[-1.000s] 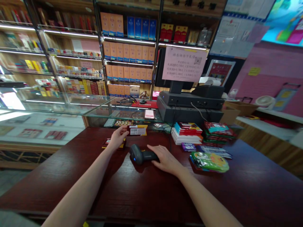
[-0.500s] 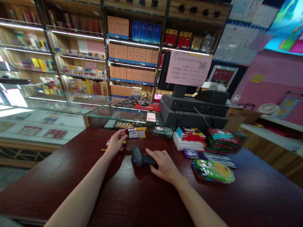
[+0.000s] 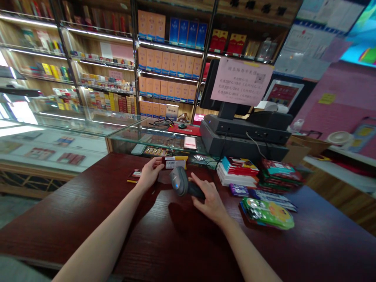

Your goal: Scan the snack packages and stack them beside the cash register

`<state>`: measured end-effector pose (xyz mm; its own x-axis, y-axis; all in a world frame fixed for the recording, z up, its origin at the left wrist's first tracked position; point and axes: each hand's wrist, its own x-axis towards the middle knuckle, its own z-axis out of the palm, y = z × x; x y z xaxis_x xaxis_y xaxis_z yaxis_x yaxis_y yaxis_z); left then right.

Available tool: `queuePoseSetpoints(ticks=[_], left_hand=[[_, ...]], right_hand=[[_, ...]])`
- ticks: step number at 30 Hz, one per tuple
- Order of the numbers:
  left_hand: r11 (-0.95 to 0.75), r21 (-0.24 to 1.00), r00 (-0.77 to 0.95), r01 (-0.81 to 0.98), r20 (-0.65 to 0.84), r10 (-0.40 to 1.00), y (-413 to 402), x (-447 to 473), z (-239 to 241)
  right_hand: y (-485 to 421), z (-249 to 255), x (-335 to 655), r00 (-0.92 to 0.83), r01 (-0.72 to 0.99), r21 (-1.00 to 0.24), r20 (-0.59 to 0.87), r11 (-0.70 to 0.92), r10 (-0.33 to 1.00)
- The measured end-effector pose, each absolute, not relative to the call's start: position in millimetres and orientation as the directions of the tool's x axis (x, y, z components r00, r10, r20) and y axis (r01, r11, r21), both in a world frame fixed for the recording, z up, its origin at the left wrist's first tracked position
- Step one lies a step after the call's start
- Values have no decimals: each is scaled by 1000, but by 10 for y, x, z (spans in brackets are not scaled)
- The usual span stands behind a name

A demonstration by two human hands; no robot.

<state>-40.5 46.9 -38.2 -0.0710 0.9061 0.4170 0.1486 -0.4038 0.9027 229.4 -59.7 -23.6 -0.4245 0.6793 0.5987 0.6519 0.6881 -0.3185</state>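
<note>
My left hand pinches one end of a small dark red and yellow packet, whose pale printed label faces me. My right hand is wrapped around the handle of a black barcode scanner, lifted over the dark wooden counter. A blue light glows on the scanner's body, and its head is close below the packet, partly in front of it. Left of my left hand, another dark red and yellow packet lies on the counter, partly covered by that hand.
Right of my right hand are stacked white and red boxes, dark red packets, a purple packet, a blue packet and a green pack. Behind them stands a till with a monitor. Glass display cases border the counter.
The barcode scanner has risen off the counter in my right hand, its head tilting up toward the packet. The view has shifted slightly. My left hand keeps hold of the packet.
</note>
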Motion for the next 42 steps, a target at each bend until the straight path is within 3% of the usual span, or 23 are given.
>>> queuePoseSetpoints(ticks=[19, 37, 42], left_hand=[[-412, 898, -66, 152, 425, 903, 536, -451, -444], [-409, 902, -47, 139, 419, 907, 443, -385, -335], [-419, 895, -36, 152, 428, 903, 401, -352, -306]], right_hand=[[-601, -233, 2313, -464, 668, -340, 504, 662, 728], [-692, -303, 2269, -608, 673, -249, 351, 697, 712], [-718, -276, 2289, -567, 633, -352, 396, 690, 722]])
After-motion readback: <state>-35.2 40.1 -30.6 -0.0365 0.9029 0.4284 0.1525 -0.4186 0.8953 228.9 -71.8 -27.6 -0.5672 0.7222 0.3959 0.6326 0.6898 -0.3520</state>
